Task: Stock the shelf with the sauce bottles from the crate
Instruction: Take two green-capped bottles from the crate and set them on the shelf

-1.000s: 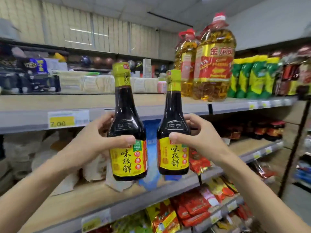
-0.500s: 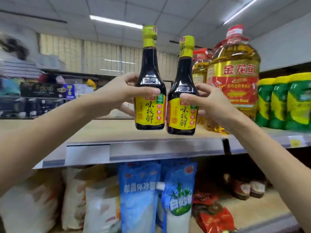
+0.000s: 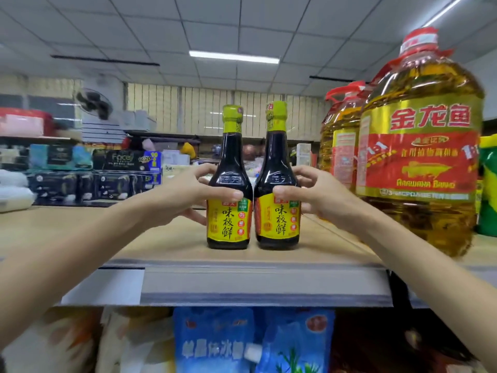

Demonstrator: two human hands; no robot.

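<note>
The fingers of both hands are hiding behind the bottles, and blur is smearing the bags under the shelf (image 3: 242, 281). The left hand (image 3: 185, 197) is clasping the left sauce bottle (image 3: 228, 184) and the right hand (image 3: 312, 196) the right sauce bottle (image 3: 277, 181); both are standing upright, side by side, caps up, near the shelf's front edge. Their yellow labels are facing the camera reading 味极鲜, while the big oil jug (image 3: 419, 162) alongside is showing 金龙鱼.
</note>
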